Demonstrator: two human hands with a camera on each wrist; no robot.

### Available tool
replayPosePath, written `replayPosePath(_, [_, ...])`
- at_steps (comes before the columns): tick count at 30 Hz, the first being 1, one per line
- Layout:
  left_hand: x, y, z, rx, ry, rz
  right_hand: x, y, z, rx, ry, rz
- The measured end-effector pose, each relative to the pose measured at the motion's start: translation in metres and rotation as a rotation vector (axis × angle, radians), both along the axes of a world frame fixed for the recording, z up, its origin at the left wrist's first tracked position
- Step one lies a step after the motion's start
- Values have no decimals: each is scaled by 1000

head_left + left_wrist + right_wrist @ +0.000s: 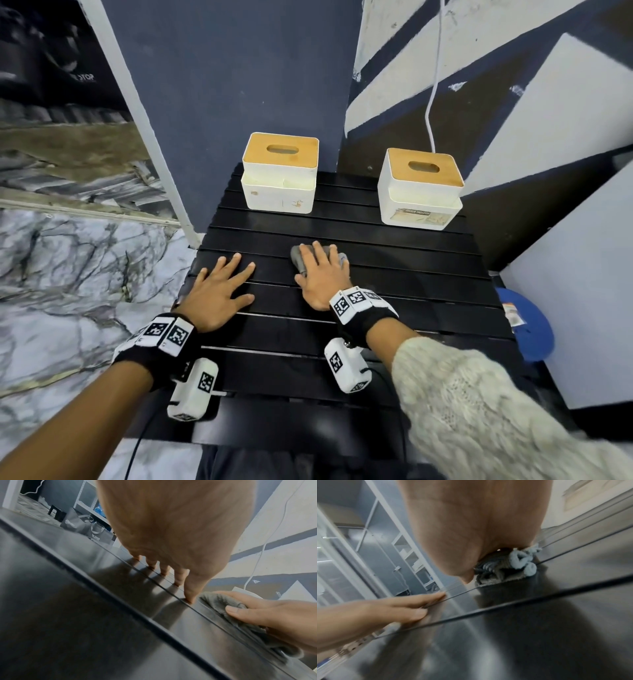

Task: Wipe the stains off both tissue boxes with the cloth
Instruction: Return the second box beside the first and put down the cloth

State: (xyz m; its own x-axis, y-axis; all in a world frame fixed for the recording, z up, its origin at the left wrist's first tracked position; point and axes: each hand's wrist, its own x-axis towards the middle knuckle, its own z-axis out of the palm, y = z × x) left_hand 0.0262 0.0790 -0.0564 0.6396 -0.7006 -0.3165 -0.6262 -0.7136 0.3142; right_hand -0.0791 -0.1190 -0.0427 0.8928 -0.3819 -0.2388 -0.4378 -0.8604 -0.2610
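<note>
Two white tissue boxes with bamboo lids stand at the back of the black slatted table (394,267). The left box (279,186) has small brown marks on its front. The right box (419,195) carries a stained label. A crumpled grey cloth (297,257) (221,601) (498,573) lies mid-table in front of them. My right hand (322,274) (265,612) (471,527) rests on top of it, fingers stretched over it and thumb alongside. My left hand (226,284) (171,534) (385,609) lies flat on the slats to the cloth's left, fingers spread, holding nothing.
A white cable (432,102) hangs down the wall behind the right box. A blue round object (527,325) sits low beside the table's right edge, against a white panel. Marble floor (68,274) lies to the left. Walls close in behind the boxes.
</note>
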Motion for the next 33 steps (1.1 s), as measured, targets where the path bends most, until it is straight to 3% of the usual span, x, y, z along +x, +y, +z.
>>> replayPosePath(9, [5,4,12,86,23,-45,-43,84,-7,-7,-38,262])
replayPosePath(16, [-7,14,6,78,-57,-19,-111,42,-6,13,-18,166])
replayPosePath(21, [-20,27,5,8,-11,-14,-164,7,-11,-38,-22,26])
replayPosePath(25, [-31,42,-6,-38,-30,-13,-152,34,-9,-53,-22,-34])
replayPosePath(33, [-34,38,-6,-26,-31,-6,-113,119,-4,24,-4,200])
